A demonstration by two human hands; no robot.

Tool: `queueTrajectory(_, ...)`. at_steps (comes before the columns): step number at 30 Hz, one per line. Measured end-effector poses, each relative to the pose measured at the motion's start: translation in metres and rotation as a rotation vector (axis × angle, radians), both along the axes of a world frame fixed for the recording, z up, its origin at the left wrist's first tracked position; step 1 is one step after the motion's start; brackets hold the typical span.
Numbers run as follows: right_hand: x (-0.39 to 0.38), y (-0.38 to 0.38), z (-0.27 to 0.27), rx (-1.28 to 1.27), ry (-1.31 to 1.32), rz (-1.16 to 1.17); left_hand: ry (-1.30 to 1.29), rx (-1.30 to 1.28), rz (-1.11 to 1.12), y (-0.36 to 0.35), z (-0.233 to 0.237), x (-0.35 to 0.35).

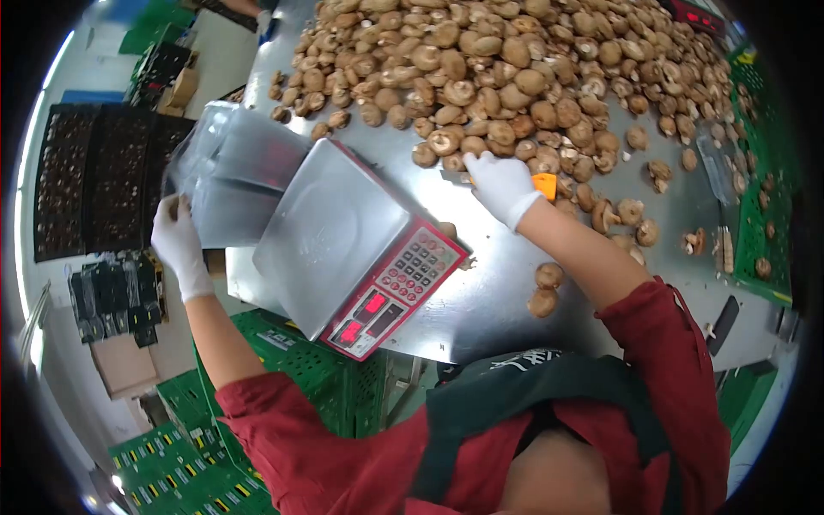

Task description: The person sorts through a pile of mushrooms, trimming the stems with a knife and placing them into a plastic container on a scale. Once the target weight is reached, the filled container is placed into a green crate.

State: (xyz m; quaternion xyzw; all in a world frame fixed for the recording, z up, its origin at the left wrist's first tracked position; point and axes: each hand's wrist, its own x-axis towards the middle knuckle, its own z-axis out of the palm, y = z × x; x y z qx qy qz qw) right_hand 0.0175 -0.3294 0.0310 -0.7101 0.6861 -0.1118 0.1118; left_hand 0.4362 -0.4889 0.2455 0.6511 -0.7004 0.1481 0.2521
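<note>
My left hand (178,242), in a white glove, pinches the near left edge of clear plastic bags (245,150) lying at the table's left side. My right hand (499,184), also gloved in white, is closed around a knife with an orange handle (544,184). Its short blade points left, close to the front of a big heap of brown mushrooms (481,60). Between my hands stands a red-framed digital scale (339,236), its steel pan bare and its red display lit. The fingertips under my right hand are partly hidden.
Two loose mushrooms (544,290) lie on the metal table (429,322) near my right forearm. A green crate (764,206) borders the right side, near a black-handled tool (724,324). Green crates (184,455) are stacked at lower left. Another person's hand shows at the top.
</note>
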Motion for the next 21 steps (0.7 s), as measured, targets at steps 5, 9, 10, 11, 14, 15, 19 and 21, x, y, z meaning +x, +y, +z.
queueTrajectory(5, -0.024, 0.015, 0.028, 0.064, -0.297, -0.031, -0.011, -0.123, -0.135, 0.099, -0.037, -0.061)
queueTrajectory(9, -0.052, 0.042, 0.053, 0.276, -1.099, -0.019, -0.03, 0.022, -0.186, 0.165, -0.086, -0.106)
queueTrajectory(10, -0.057, 0.05, 0.067, 0.48, -1.344, -0.061, 0.028, 0.073, -0.188, 0.169, -0.107, -0.102)
queueTrajectory(11, -0.058, 0.059, 0.068, 0.484, -1.494, -0.039, 0.02, 0.191, -0.139, 0.177, -0.118, -0.098)
queueTrajectory(14, -0.064, 0.082, 0.064, 0.512, -1.824, -0.056, -0.1, 0.255, -0.138, 0.195, -0.102, -0.123)
queueTrajectory(15, -0.063, 0.086, 0.064, 0.5, -1.846, -0.028, -0.156, 0.225, -0.159, 0.202, -0.092, -0.133)
queueTrajectory(19, -0.056, 0.106, 0.051, 0.597, -1.962, -0.139, 0.111, 0.308, -0.501, 0.222, -0.084, -0.189)
queueTrajectory(21, -0.049, 0.114, 0.056, 0.616, -1.927, -0.126, 0.285, 0.44, -0.744, 0.23, -0.093, -0.231)
